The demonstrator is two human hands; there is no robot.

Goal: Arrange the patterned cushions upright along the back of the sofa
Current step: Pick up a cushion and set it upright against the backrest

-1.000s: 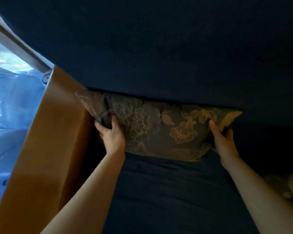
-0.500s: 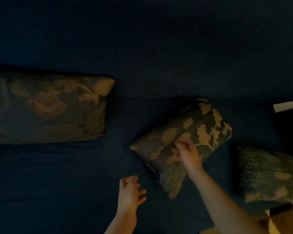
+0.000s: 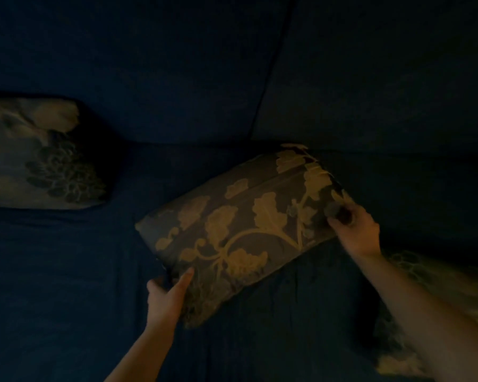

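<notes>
A dark cushion with a gold leaf-and-vine pattern [image 3: 240, 230] lies tilted across the middle of the dark blue sofa seat [image 3: 66, 285]. My left hand [image 3: 164, 296] grips its near left corner. My right hand [image 3: 353, 230] holds its far right end, fingers curled over the edge. A second floral cushion [image 3: 39, 158] stands upright against the sofa back [image 3: 149, 64] at the far left. A third patterned cushion [image 3: 436, 285] lies at the right, partly hidden under my right forearm.
The sofa back rises behind the cushions, with a seam between two back sections [image 3: 273, 64]. Bare seat stretches between the left cushion and the held one. The scene is very dim.
My left hand, free half a second ago, has taken hold of the cushion's near corner. My right hand has shifted to the cushion's far right end. The view has swung right from the first cushion.
</notes>
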